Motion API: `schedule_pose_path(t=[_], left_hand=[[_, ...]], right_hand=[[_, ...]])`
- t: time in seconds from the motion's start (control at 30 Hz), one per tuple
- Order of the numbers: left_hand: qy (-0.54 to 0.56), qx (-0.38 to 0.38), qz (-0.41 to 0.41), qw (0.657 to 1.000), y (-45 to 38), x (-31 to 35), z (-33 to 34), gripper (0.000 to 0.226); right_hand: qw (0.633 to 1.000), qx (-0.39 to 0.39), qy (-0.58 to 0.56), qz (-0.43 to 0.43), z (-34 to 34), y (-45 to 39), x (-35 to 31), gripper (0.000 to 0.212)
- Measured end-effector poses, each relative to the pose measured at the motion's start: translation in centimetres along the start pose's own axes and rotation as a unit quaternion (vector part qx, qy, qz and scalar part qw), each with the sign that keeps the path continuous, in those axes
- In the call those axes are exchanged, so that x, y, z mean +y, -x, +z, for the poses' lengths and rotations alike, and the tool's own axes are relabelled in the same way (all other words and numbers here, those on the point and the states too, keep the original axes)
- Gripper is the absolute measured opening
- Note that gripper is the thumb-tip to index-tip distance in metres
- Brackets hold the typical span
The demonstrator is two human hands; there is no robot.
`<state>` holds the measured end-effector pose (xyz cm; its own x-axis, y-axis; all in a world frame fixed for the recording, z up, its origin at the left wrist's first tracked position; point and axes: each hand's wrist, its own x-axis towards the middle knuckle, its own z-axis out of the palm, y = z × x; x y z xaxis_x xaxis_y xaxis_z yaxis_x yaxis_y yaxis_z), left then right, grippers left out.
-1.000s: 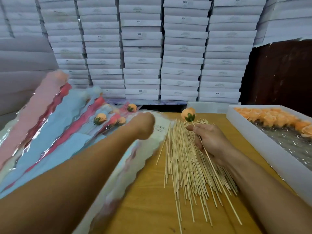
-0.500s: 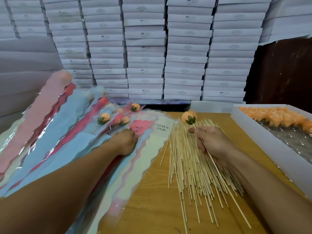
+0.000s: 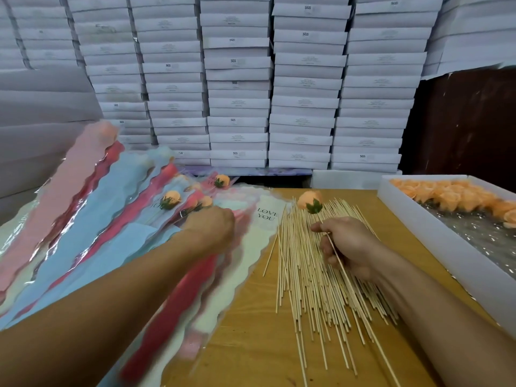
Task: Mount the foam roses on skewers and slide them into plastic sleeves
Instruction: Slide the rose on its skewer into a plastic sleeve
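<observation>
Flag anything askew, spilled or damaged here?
Nothing looks damaged or spilled. The loose skewers lie fanned rather than squared up, and the sleeves overlap in a slanted stack. The right hand holds a skewered rose; the left hand is on the sleeves, blurred.

Stacked white boxes (image 3: 304, 88) behind wooden table (image 3: 251, 344) — dark wall (image 3: 469, 121) right

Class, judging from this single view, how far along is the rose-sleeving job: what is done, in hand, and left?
Done: three orange foam roses in plastic sleeves lie on the left pile. In hand: the right hand holds a skewered orange foam rose; the left hand grips a red plastic sleeve. Left: loose bamboo skewers and orange roses in the white box.
</observation>
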<state>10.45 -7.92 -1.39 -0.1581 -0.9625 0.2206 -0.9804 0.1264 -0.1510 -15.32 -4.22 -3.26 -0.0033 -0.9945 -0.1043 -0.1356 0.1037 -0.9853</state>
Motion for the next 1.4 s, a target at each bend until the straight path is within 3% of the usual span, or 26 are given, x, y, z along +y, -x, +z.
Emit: schedule_pose_path(t=[0.1, 0.3, 0.5, 0.7, 0.77, 0.9, 0.97, 1.0, 1.13, 1.17, 1.27, 1.4], left_hand=[[0.001, 0.024, 0.028, 0.999, 1.8, 2.5, -2.4, 0.012], [-0.031, 0.059, 0.094, 0.993, 6.1, 7.3, -4.6, 0.020], [-0.064, 0.062, 0.120, 0.989, 8.9, 10.9, -5.1, 0.033], [-0.016, 0.064, 0.179, 0.982, 10.4, 12.0, -4.6, 0.039], [0.069, 0.058, 0.149, 0.985, 9.9, 11.5, -4.6, 0.051], [0.246, 0.070, 0.003, 0.967, 6.3, 9.0, -4.6, 0.054], [0.344, 0.033, -0.069, 0.936, 3.9, 7.7, -4.2, 0.065], [0.415, 0.006, -0.105, 0.904, 2.9, 7.3, -3.9, 0.072], [0.694, -0.035, -0.174, 0.698, 0.2, 6.9, -2.4, 0.075], [0.732, -0.028, -0.169, 0.659, -0.1, 6.9, -2.0, 0.064], [0.776, 0.001, -0.142, 0.614, -0.3, 7.1, -1.3, 0.046], [0.783, 0.029, -0.111, 0.612, 0.0, 6.7, -0.8, 0.045]], right_hand=[[0.997, -0.018, -0.053, 0.046, 0.3, 0.3, -0.2, 0.023], [0.994, -0.018, -0.106, 0.013, 0.3, -0.1, -0.2, 0.017], [0.998, 0.028, -0.051, -0.013, 0.0, -0.6, 0.3, 0.060], [0.997, 0.063, -0.021, -0.025, -0.1, -0.9, 1.0, 0.030], [0.997, 0.060, -0.027, -0.029, -0.2, -0.8, 0.7, 0.032], [0.996, 0.002, -0.075, -0.040, 0.1, 0.1, 0.0, 0.032], [0.995, -0.019, -0.091, -0.047, 0.2, 0.4, -0.3, 0.037], [0.995, -0.023, -0.090, -0.047, 0.2, 0.6, -0.5, 0.040], [0.992, -0.020, -0.109, -0.052, 0.0, 0.6, -0.5, 0.034], [0.992, -0.015, -0.116, -0.052, -0.1, 0.5, -0.5, 0.034], [0.991, -0.011, -0.123, -0.058, -0.1, 0.5, -0.5, 0.037], [0.994, -0.002, -0.093, -0.056, -0.1, 0.3, -0.3, 0.054]])
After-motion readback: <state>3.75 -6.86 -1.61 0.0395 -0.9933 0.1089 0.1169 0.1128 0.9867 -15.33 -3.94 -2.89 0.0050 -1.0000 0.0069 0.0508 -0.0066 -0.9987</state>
